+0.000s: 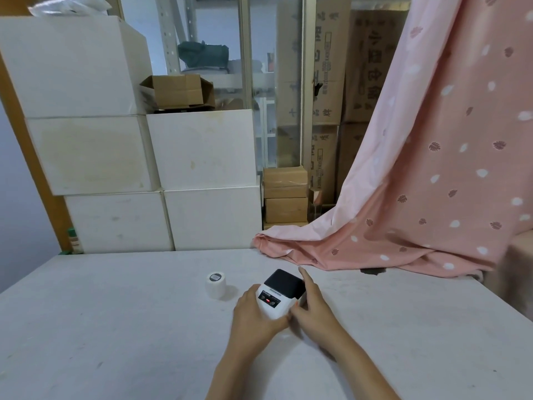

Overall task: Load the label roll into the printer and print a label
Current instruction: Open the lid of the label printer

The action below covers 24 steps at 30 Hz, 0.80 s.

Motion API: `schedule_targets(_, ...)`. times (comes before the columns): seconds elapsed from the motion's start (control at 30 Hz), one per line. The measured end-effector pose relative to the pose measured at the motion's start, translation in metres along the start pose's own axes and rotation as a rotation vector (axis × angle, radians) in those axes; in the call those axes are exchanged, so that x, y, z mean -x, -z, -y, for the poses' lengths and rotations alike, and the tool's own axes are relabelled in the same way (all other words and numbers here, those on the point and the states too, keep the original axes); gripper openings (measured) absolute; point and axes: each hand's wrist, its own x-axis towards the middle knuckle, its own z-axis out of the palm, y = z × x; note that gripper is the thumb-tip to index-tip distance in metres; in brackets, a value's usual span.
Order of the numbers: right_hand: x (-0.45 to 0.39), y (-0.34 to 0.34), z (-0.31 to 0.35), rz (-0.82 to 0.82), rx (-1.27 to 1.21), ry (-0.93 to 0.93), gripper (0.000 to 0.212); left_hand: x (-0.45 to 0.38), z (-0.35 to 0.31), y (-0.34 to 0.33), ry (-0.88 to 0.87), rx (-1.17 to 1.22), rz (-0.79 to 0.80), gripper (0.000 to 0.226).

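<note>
A small white label printer with a black lid stands on the white table, its lid closed. My left hand wraps its left and front side. My right hand holds its right side, index finger stretched along the lid's edge. A white label roll stands upright on the table, a short way left of the printer, untouched.
Pink patterned cloth drapes onto the table's far right. Stacked white boxes and brown cartons stand behind the table's far edge. A dark stain marks the table near the cloth.
</note>
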Motion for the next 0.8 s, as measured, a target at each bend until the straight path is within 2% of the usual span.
schedule_targets(0.27,-0.003,0.004,-0.007,0.020,0.011,0.041,0.090,0.000,-0.002,0.002,0.012,0.010,0.028,0.062)
schedule_targets(0.63,0.002,0.016,0.007,0.077,0.020,-0.015,0.104,0.008,-0.014,0.007,0.021,0.031,0.029,0.060)
schedule_targets(0.7,0.006,0.017,0.008,0.093,0.028,-0.036,0.106,0.010,-0.015,0.011,0.032,0.050,0.049,0.058)
schedule_targets(0.8,0.010,0.029,0.012,0.177,0.164,-0.062,0.106,0.013,-0.017,0.027,0.049,0.099,0.137,0.056)
